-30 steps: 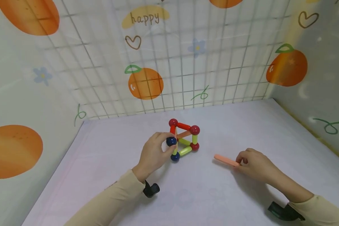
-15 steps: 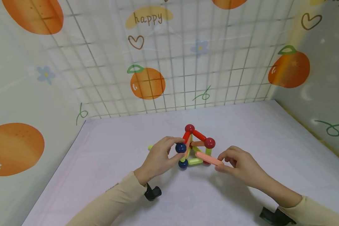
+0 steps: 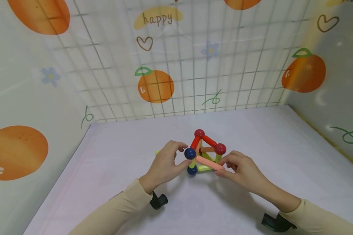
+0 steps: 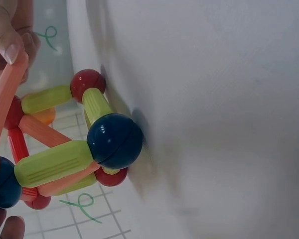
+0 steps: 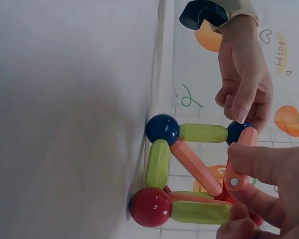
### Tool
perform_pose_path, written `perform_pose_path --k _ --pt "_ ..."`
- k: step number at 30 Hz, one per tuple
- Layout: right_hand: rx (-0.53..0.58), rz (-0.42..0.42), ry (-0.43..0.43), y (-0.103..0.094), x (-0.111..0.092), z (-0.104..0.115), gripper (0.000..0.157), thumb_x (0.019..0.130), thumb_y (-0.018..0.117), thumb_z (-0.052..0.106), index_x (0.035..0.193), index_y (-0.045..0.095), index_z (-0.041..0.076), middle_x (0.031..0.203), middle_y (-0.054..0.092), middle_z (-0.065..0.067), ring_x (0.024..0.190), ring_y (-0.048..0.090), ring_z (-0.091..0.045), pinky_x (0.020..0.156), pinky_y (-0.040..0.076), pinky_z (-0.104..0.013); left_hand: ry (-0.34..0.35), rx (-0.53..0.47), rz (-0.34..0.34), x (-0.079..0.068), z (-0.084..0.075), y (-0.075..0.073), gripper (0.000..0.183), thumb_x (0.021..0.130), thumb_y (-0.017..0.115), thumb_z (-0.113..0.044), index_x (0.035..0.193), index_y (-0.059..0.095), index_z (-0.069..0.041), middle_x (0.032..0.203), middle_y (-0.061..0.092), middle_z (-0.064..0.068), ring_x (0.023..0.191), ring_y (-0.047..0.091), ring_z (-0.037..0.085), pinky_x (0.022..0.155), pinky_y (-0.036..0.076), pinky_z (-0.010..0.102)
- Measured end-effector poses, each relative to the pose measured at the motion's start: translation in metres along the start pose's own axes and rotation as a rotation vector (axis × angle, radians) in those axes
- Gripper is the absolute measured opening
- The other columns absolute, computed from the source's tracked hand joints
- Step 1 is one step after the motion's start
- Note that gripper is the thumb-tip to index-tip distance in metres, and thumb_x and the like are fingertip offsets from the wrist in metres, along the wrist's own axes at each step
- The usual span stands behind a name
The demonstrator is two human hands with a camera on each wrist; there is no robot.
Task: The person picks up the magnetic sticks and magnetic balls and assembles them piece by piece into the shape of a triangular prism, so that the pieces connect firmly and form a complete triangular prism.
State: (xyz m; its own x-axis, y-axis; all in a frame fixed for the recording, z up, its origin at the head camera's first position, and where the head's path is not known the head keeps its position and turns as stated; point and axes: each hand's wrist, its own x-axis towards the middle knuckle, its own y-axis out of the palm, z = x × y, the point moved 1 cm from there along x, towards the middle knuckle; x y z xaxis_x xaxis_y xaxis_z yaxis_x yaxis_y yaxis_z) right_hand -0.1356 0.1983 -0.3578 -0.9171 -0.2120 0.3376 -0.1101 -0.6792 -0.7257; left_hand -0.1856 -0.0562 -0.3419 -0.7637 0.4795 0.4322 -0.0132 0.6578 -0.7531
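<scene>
A frame of magnetic balls and rods stands on the table, with red balls (image 3: 220, 149), a lower blue ball (image 4: 115, 141), and red, yellow-green (image 5: 203, 133) and peach rods. My left hand (image 3: 164, 163) holds the frame by its upper blue ball (image 3: 190, 153), thumb and fingers around it. Between thumb and fingers, my right hand (image 3: 247, 169) pinches one end of a loose peach magnetic rod (image 3: 209, 162). That rod's far end is right at the upper blue ball. A small metal dot shows on its near end in the right wrist view.
The frame stands mid-table on a pale cloth (image 3: 129, 137). Behind my left hand, the tip of a yellow-green rod (image 3: 157, 152) peeks out. A printed curtain (image 3: 156, 86) with a grid behind it closes off the back. Black wrist cameras (image 3: 159, 200) sit under both wrists.
The right hand has carried the peach rod left and up to the upper blue ball. The frame has shifted right in the left hand, whose index finger has lifted slightly.
</scene>
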Motion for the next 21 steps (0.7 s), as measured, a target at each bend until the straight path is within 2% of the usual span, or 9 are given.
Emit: perform_pose_path --k 8,21 --pt "0.017 -0.007 -0.029 0.0032 0.0003 -0.0015 0.020 0.075 0.085 0.029 0.087 0.070 0.022 0.077 0.053 0.001 0.068 0.043 -0.008 0.056 0.035 -0.019 0.002 -0.009 0.003 0.0007 0.0005 0.0014 0.034 0.085 0.077 -0.023 0.113 0.064 -0.010 0.104 0.063 0.006 0.094 0.055 0.013 0.074 0.047 0.023" --pt "-0.016 0.017 0.041 0.0033 0.0021 -0.0053 0.020 0.075 0.085 0.028 0.089 0.072 0.023 0.078 0.056 0.001 0.071 0.045 -0.012 0.058 0.037 -0.020 0.010 -0.014 -0.003 0.0002 -0.0017 0.0025 0.033 0.084 0.078 -0.021 0.112 0.064 -0.010 0.103 0.063 0.005 0.093 0.055 0.013 0.074 0.047 0.022"
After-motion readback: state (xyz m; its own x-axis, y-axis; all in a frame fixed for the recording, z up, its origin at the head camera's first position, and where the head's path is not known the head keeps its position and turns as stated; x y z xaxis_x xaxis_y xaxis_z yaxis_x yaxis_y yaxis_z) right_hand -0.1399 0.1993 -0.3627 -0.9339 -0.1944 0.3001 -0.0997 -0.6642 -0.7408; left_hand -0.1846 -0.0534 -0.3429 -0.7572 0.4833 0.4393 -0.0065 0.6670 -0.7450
